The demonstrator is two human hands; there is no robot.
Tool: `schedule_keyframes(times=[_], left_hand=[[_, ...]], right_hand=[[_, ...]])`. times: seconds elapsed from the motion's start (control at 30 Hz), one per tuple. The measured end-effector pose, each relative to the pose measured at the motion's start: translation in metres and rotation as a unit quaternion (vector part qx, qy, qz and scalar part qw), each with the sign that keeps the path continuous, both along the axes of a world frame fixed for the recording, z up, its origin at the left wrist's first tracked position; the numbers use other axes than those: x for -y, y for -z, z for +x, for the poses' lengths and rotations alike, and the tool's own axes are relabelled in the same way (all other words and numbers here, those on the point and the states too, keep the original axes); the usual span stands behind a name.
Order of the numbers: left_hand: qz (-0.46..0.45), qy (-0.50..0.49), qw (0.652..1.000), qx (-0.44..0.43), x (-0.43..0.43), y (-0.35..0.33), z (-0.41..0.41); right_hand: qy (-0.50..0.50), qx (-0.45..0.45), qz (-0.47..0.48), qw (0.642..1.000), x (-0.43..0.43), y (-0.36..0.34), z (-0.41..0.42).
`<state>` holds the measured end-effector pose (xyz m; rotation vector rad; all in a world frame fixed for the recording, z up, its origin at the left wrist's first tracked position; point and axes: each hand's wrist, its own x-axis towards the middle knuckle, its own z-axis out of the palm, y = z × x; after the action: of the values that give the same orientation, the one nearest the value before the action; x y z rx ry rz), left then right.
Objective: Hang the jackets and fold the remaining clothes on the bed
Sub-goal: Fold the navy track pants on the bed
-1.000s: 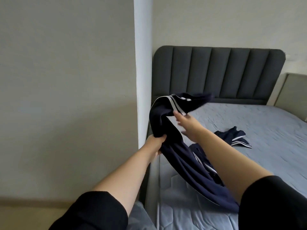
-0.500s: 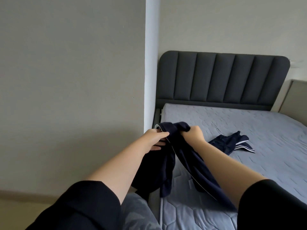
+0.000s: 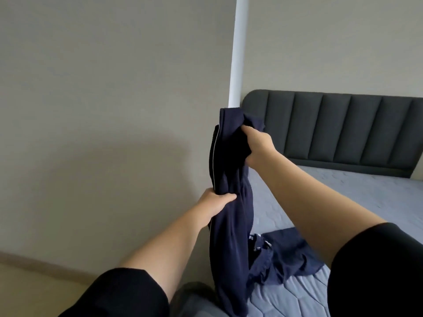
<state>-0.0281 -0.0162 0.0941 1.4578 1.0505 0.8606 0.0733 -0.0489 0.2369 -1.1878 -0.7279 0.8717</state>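
I hold a navy garment [image 3: 231, 170] with thin white piping upright in front of me, above the left edge of the bed [image 3: 357, 195]. My right hand [image 3: 257, 145] grips its bunched top. Lower down, my left hand [image 3: 216, 201] pinches the piped edge. The rest of the cloth hangs down, and its lower end lies crumpled on the mattress at the bottom centre. Whether the dark cloth lying there belongs to the same garment, I cannot tell.
A dark grey padded headboard [image 3: 343, 131] stands at the back right. A white vertical wall corner [image 3: 238, 51] rises just behind the garment, with a plain beige wall [image 3: 103, 110] to the left. Floor shows at the lower left.
My right hand has lifted the garment's top up high, and the left has slid down along its edge. The view has swung left; the navy piece seen farther out on the bed is out of frame.
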Motion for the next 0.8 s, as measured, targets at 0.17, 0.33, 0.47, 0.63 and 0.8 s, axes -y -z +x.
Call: schedule_keyframes(times=[0.17,0.33,0.47,0.63,0.8], left_hand=[[-0.05,-0.045,0.993,0.101,-0.001,-0.011,-0.05],[-0.027,-0.159,0.969,0.187,-0.007,-0.062,-0.103],[-0.053,-0.268,0.935,0.225,-0.003,-0.099,-0.171],[-0.071,-0.324,0.858,0.392,0.007,-0.119,-0.242],[-0.069,-0.288,0.873,0.388,0.023,-0.127,-0.28]], right_hand=[[-0.141,0.112,0.007,0.984,-0.017,0.007,-0.039],[-0.202,0.287,0.027,0.936,-0.027,0.028,-0.076],[-0.33,0.314,-0.043,0.889,-0.026,0.05,-0.101],[-0.531,0.208,-0.063,0.819,-0.028,0.079,-0.143],[-0.448,0.225,0.001,0.865,-0.024,0.079,-0.208]])
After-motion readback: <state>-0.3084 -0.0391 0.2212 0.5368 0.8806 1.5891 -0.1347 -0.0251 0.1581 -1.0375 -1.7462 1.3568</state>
